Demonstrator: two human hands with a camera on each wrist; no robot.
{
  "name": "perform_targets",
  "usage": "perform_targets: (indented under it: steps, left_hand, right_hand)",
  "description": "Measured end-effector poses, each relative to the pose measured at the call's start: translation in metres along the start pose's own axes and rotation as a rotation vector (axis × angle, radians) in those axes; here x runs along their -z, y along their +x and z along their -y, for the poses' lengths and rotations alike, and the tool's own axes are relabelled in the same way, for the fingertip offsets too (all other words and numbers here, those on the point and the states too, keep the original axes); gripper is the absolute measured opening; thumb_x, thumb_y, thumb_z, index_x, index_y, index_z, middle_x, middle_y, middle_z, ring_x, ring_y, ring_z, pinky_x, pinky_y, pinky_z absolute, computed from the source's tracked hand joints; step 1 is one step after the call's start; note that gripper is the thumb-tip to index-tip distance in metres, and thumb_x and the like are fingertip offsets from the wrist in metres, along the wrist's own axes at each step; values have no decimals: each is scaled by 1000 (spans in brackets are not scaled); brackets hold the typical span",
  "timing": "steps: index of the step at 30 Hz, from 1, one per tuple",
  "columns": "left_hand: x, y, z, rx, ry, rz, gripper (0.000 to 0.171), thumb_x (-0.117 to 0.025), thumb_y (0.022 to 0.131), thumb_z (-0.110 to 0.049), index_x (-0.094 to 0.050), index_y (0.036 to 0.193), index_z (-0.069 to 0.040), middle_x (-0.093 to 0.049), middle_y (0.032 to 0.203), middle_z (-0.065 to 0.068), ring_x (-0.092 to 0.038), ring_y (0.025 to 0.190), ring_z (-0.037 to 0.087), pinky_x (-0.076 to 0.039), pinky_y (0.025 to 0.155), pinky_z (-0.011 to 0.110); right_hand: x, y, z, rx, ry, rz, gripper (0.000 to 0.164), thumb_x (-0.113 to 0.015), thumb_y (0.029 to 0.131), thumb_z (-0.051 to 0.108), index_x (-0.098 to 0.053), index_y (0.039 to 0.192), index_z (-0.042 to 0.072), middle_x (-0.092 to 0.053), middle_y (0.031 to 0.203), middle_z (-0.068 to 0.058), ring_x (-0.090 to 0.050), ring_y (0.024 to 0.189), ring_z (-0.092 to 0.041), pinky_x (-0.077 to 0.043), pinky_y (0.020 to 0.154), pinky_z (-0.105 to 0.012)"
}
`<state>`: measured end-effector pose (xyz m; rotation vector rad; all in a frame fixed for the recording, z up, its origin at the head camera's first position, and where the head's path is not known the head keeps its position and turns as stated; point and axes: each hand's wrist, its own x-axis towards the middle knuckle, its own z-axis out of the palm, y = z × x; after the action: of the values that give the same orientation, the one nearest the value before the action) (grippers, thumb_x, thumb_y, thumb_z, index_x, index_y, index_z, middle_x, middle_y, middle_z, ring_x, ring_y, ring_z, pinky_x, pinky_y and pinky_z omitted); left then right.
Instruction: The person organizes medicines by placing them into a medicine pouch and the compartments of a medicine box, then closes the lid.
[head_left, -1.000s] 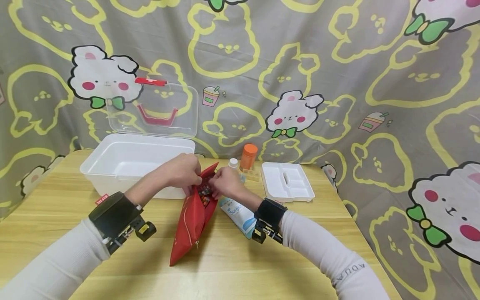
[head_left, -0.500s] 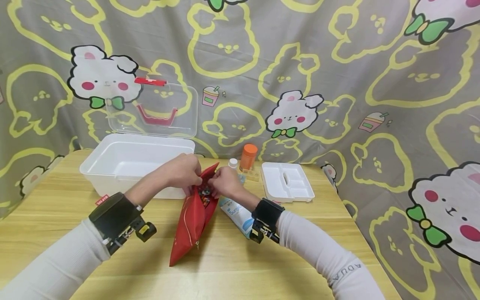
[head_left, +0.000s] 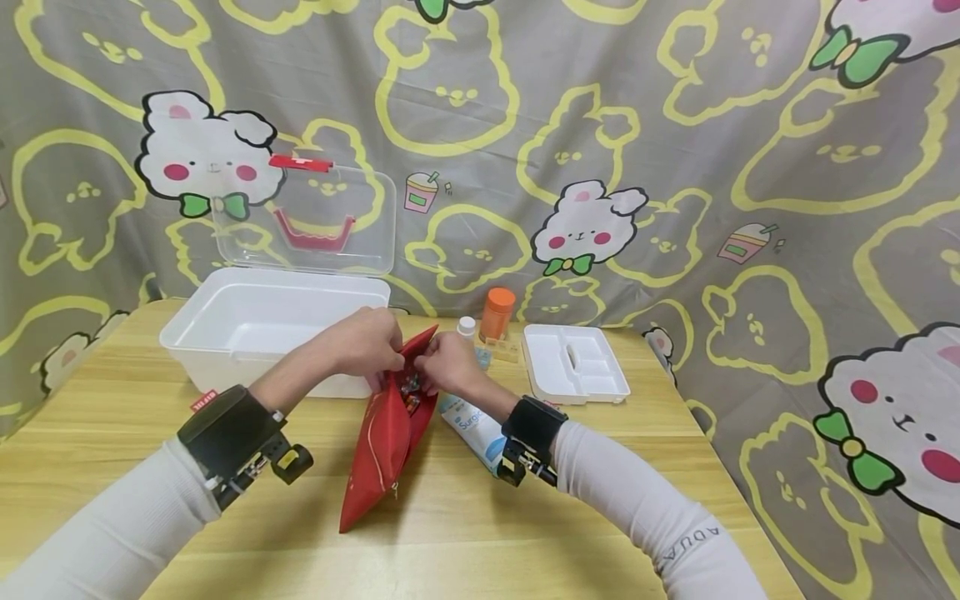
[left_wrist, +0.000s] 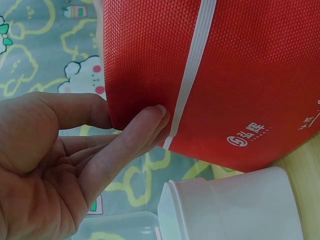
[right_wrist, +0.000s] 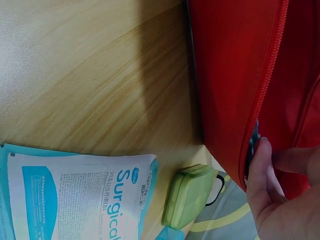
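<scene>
Background: grey curtain [head_left: 652,150] printed with yellow-outlined cartoon animals; surface, a wood-grain table [head_left: 262,542]. Left of frame: white rectangular plastic tub [head_left: 202,362], clear plastic lid [head_left: 307,221] raised. Centre: left hand [head_left: 367,342] pinches one corner of a red fabric zip pouch [head_left: 382,442] between thumb and fingers. Pouch lies mid-frame; long axis slants from lower centre to upper right, open mouth at the upper end, small multicoloured contents [head_left: 410,390] visible. Right hand [head_left: 453,362] at the mouth's right side, fingertips bent together by the zip; whether they grip rim or contents, cannot tell. Step, judged: mouth held open, right hand working there. Next move probably calls for a steady left pinch. Further right: blue-and-white "Surgical" packet [head_left: 474,429], orange cylindrical bottle [head_left: 497,314], white compartmented plastic tray [head_left: 600,362].
</scene>
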<state>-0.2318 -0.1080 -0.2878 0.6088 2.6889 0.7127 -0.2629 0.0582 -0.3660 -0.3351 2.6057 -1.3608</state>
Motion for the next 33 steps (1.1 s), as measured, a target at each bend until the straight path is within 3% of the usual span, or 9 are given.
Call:
perform_targets:
  steps: [14,20,24,28,31,33]
  left_hand:
    - [1,0,1,7,5,4,20,-62,90,-2,-71,71,-3,-70,63,5,-71,55,14,-59,57,25]
    - [2,-1,2,19,-15,18,16,-62,91,-2,-75,82,2,-71,66,7,-72,56,14,-59,57,24]
    - [2,-1,2,27,-30,27,15,-62,92,-3,-75,87,4,-72,69,7,-72,57,14,-61,58,26]
    - [2,0,2,27,-26,34,15,-62,92,-3,-75,89,4,-72,71,8,-72,57,13,-61,60,27]
    - [2,0,2,26,-25,37,15,-62,92,-3,-75,89,4,-72,71,8,-72,58,13,-62,60,27]
    - [2,0,2,25,-31,37,15,-62,92,-3,-75,90,4,-72,71,8,-72,58,13,-61,60,27]
  right_hand:
    - [9,0,-8,-14,1,-9,15,-66,94,6,-69,85,-5,-72,72,-14,-68,55,-15,-61,54,-30]
    - [22,0,-16,-39,-58,-24,12,-67,94,8,-69,90,-3,-72,81,-16,-67,57,-15,-60,55,-27]
    - [30,0,-24,-27,-223,4,10,-68,92,7,-65,84,2,-66,73,-6,-62,56,-11,-52,53,-21]
    - [36,-1,-35,-11,-453,73,25,-73,89,12,-56,72,8,-49,61,2,-48,53,-10,-37,50,-20]
    - [39,-4,-45,-41,-551,118,23,-78,86,17,-59,78,7,-52,69,0,-50,62,-13,-40,55,-23]
    - [42,-7,-51,-78,-576,133,25,-82,83,19,-65,92,3,-62,82,-4,-57,73,-17,-49,63,-27]
